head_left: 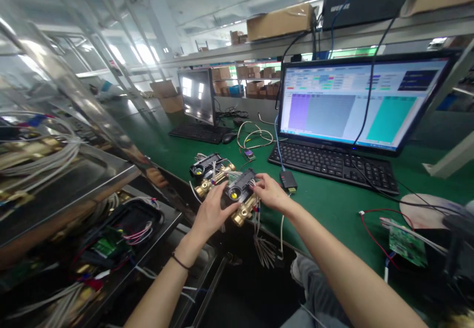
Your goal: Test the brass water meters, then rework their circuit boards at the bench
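Observation:
At the bench's front edge is a brass-bodied meter (240,214) with an open black housing (242,182) and a round yellow-centred part. My left hand (212,212) grips the left end of this meter, thumb in front and fingers behind. The fingertips of my right hand (272,193) are closed on the housing's right end, by some thin wires; exactly what they pinch is partly hidden. A bundle of grey wires (263,251) hangs from the meter below the edge. Just behind on the left lies a similar brass and black meter (205,167).
A small black box (289,181) with a blue cable sits right of my hands. Behind are a keyboard (333,165), a lit monitor (329,106) and a dark monitor (198,93). A green circuit board (407,244) lies right. A metal rack (122,177) with meters stands left.

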`<state>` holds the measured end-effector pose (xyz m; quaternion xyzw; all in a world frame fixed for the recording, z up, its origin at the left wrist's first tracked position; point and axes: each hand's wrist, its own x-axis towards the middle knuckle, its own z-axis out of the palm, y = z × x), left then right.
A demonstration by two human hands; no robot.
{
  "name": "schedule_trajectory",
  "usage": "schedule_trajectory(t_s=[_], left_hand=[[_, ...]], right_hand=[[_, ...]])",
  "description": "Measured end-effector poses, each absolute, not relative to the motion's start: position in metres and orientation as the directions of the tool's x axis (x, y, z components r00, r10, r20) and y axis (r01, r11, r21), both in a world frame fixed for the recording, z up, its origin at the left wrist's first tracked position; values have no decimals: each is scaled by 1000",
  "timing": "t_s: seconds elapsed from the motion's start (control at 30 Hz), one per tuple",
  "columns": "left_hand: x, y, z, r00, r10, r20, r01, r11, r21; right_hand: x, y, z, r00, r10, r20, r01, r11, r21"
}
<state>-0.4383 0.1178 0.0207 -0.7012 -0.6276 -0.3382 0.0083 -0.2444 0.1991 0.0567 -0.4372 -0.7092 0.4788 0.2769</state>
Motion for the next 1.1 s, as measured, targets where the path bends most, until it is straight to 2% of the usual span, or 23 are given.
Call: schedule_trajectory(t_s=[0.3,0.6,0.9,1.1], left_hand=[[-453,90,22,-77,881,467,875,-165,456],[-433,90,23,-156,862,483,849,-133,512],[-431,91,31,-195,849,492,863,-90,497],[-462,118,34,-349,782,517,890,105,443]], right_hand=[[-251,208,43,-447,889,-101,425,112,-898],[-280,238,59,-254,956,-149,664,61,-745],[-297,240,70,-193,953,-233,759,-6,-651],[-296,235,71,-236,923,-304,742,-31,-669]])
